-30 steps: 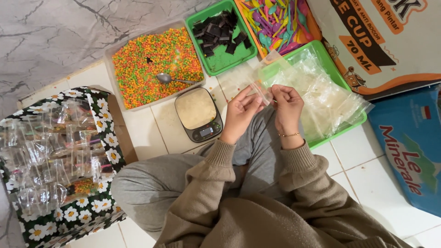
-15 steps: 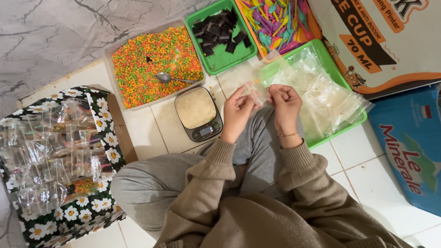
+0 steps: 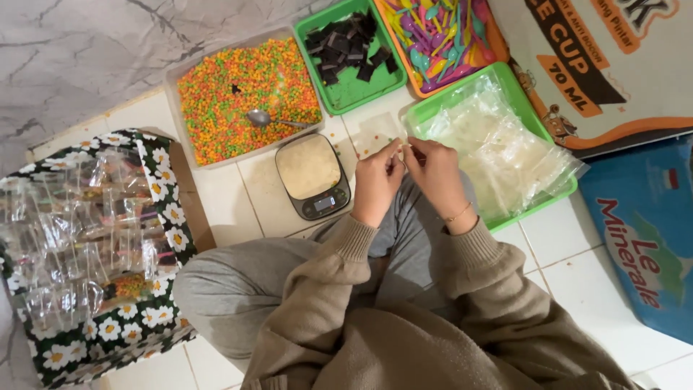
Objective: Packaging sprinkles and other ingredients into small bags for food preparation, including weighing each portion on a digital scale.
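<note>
White floor tiles stay bare between trays; left hand [image 3: 377,180] and right hand [image 3: 433,170] pinch a clear bag [image 3: 381,134].

We see a soft, even light over the whole floor, not very bright. No strong shadows fall on the white tiles [image 3: 267,195]; only a faint dark patch sits under the arms. The clear bags in the flowered box [image 3: 155,217] shine with small white glints, and the bags in the green tray [image 3: 538,123] look a bit milky from glare. The picture is a little soft, so the tiny coloured bits [image 3: 245,94] blend together. The left hand [image 3: 377,180] and right hand [image 3: 435,170] look slightly blurry. The edges bend a little.
</note>
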